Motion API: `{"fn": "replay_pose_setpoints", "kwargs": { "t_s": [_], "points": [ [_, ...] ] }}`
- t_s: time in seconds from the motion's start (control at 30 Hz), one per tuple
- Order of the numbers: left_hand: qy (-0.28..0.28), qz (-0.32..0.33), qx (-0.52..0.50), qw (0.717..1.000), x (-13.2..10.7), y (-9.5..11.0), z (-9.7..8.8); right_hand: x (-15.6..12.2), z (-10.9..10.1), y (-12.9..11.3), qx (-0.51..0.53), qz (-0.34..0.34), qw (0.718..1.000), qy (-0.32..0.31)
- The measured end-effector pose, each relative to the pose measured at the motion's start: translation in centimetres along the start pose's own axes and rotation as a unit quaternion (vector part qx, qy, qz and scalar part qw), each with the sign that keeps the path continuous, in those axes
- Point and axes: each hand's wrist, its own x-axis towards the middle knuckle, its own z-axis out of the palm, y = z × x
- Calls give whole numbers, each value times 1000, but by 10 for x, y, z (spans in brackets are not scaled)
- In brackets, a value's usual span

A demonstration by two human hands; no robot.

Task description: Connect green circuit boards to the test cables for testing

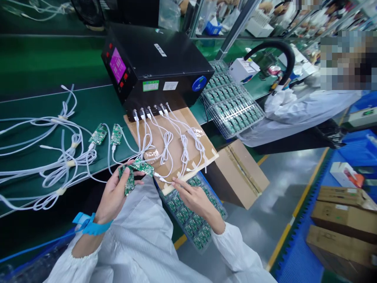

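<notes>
My left hand [113,192], with a blue strap at the wrist, is closed on a green circuit board [129,184]. A second circuit board [143,168] lies across its fingertips; a white plug meets that board's right end. My right hand [193,196] pinches a thin white cable [169,181] near its plug, by the front edge of a cardboard sheet [176,145]. Bundled white cables [166,143] run from the sockets of a black tester box [165,59] with a lit purple screen. Two boards on cables [98,134] lie on the green bench.
Coiled white cables [63,157] spread over the bench's left. A tray of boards [191,220] sits below the cardboard, near my lap. More clear trays [232,102] stand right of the tester, with a cardboard box [238,173] below. A co-worker's sleeve [294,110] is at the right.
</notes>
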Motion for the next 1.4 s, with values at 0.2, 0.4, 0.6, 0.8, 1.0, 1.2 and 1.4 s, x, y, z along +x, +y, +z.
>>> {"fn": "replay_pose_setpoints", "kwargs": {
  "t_s": [0.2,0.4,0.6,0.8,1.0,1.2,1.4],
  "points": [
    [-16,-57,21,998,1,-8,-10,-3,18,1,114,53,988,87],
    [17,-40,-10,999,-3,-7,-21,12,22,-13,319,157,908,221],
    [-4,50,-84,995,-21,15,7,35,33,-36,381,258,826,326],
    [-65,91,-113,987,-4,18,61,61,30,-54,338,252,839,344],
    [-88,92,-121,984,1,13,71,72,25,-62,338,217,850,342],
    [-87,99,-116,984,0,11,70,71,26,-61,339,235,844,342],
    [-92,115,-101,984,1,9,70,72,26,-62,346,238,838,350]
  ]
}}
